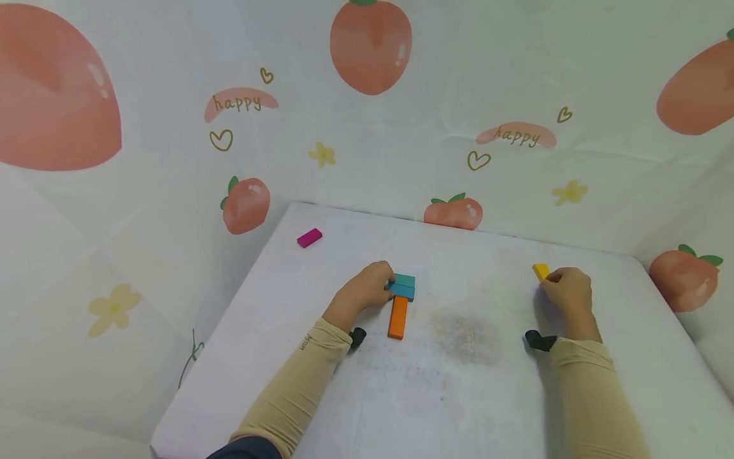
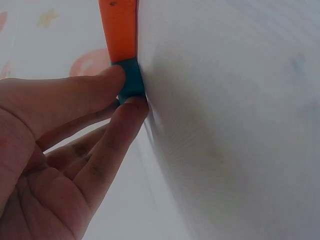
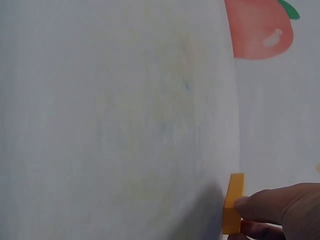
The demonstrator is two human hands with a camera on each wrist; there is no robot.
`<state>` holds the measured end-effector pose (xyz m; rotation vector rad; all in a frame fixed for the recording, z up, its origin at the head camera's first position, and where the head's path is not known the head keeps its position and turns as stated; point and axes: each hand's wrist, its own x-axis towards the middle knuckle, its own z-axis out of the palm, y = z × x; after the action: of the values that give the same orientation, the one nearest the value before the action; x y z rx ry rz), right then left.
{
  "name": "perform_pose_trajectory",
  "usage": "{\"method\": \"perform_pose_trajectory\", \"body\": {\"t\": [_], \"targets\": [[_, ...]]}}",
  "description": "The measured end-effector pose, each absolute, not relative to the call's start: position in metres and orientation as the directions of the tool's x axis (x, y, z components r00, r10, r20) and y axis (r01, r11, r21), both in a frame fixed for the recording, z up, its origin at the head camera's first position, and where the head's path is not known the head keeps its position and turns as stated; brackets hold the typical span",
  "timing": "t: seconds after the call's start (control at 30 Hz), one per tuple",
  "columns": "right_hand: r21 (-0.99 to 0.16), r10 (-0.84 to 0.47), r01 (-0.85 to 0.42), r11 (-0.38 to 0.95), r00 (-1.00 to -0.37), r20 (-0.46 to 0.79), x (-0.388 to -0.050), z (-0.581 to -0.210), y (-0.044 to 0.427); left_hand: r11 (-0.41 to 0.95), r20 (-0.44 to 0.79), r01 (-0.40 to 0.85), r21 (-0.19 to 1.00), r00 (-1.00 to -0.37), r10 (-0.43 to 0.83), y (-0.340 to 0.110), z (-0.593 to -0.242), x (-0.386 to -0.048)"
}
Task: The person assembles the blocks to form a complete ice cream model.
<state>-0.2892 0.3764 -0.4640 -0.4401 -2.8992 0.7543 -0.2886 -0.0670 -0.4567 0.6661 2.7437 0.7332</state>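
Head view: by left grip (image 1: 369,285), teal-and-blue oblong blocks (image 1: 404,289) are pinched beside orange block (image 1: 398,317); yellow block (image 1: 540,271), pinched by right grip (image 1: 570,293), and magenta block (image 1: 309,238) are yet unjoined.

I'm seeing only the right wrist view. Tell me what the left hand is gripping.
Observer: The left hand grips the left ends of a teal block and a blue block, set side by side.
Operator: Report anything against them.
Observer: An orange block lies end-on against the blue block's near side.
Operator: Point out any block lying alone.
Observer: A magenta block lies near the table's far left corner.
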Motion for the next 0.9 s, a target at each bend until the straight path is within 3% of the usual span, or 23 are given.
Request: {"method": "perform_pose_trajectory", "body": {"t": [0.33, 0.9], "targets": [[-0.508, 0.205, 0.134, 0.851, -0.975, 0.087, -0.305, -0.466, 0.34, 0.77, -0.1, 0.354, 0.531, -0.876, 0.472, -0.068, -0.456, -0.288], [-0.501, 0.127, 0.083, 0.861, -0.99, 0.055, -0.325, -0.467, 0.27, 0.767, -0.107, 0.344, 0.542, -0.877, 0.468, -0.067, -0.454, -0.287]]}}
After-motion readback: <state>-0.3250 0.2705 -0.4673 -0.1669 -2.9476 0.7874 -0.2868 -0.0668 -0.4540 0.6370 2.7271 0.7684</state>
